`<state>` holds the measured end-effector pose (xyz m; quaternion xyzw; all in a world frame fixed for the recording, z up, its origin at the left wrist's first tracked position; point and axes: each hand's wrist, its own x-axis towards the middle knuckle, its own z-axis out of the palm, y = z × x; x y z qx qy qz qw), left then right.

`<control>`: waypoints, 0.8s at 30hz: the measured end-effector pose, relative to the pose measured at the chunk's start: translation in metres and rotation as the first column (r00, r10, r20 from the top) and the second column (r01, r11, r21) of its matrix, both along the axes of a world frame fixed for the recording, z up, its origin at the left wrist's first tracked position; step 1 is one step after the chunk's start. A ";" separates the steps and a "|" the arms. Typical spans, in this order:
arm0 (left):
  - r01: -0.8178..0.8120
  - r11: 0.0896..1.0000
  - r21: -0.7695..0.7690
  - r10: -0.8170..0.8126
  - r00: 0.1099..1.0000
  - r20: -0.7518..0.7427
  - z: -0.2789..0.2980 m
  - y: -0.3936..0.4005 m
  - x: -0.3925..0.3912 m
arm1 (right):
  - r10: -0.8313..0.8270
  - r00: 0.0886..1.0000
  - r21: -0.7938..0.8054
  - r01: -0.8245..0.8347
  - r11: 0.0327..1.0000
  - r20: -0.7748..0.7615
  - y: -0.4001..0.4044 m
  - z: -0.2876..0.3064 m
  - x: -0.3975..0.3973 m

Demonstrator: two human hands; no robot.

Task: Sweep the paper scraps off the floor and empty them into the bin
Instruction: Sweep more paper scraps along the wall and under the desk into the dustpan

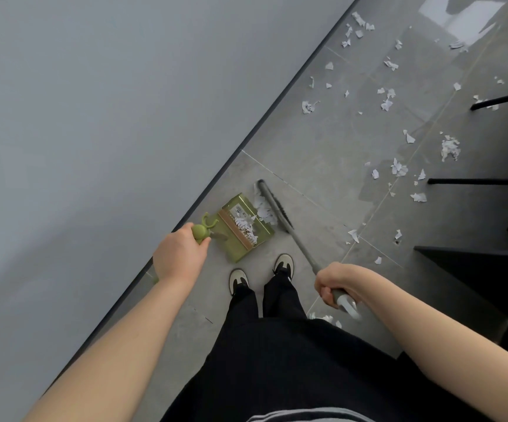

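Many paper scraps (pixel 399 167): light, flimsy, likely drift-prone; gather by brush. Left hand (pixel 179 256) grips dustpan (pixel 244 228) handle; right hand (pixel 333 284) grips broom (pixel 280 219) handle.

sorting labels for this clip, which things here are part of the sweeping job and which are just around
Part of the job:
green dustpan, held by the left hand
grey broom, held by the right hand
paper scraps on the floor

Just around:
black furniture legs
grey wall
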<state>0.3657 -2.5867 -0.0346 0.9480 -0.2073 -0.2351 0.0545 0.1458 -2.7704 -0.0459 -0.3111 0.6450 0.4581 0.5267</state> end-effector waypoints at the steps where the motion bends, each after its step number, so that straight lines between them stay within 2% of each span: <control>1: -0.007 1.000 -0.011 0.007 1.000 -0.001 0.000 -0.001 0.000 | 0.037 0.999 0.005 -0.037 0.999 0.023 0.004 0.004 0.003; 4: 0.002 0.999 -0.033 -0.002 1.000 0.002 0.000 -0.002 -0.001 | 0.136 0.986 0.000 -0.136 0.991 0.094 0.017 0.016 0.011; 8: 0.014 0.999 -0.043 -0.014 1.000 0.008 0.002 0.002 -0.001 | 0.146 0.982 -0.011 -0.146 0.989 0.123 0.020 0.035 0.015; 11: 0.012 0.999 -0.048 -0.011 1.000 0.011 0.003 0.007 0.000 | 0.035 0.996 0.014 -0.036 0.999 0.083 0.005 0.047 0.008; 14: 0.003 0.998 -0.064 -0.003 1.000 0.004 0.004 0.013 -0.001 | -0.005 0.999 0.015 0.005 1.000 0.042 -0.009 0.056 0.000; 21: -0.038 0.998 -0.057 0.038 0.999 0.006 0.009 0.037 -0.002 | 0.032 0.999 -0.046 -0.031 0.998 0.021 -0.013 0.059 0.007; 24: -0.057 0.997 -0.054 0.058 0.998 0.017 0.010 0.052 -0.001 | 0.097 0.995 -0.093 -0.096 0.991 0.013 -0.012 0.050 0.020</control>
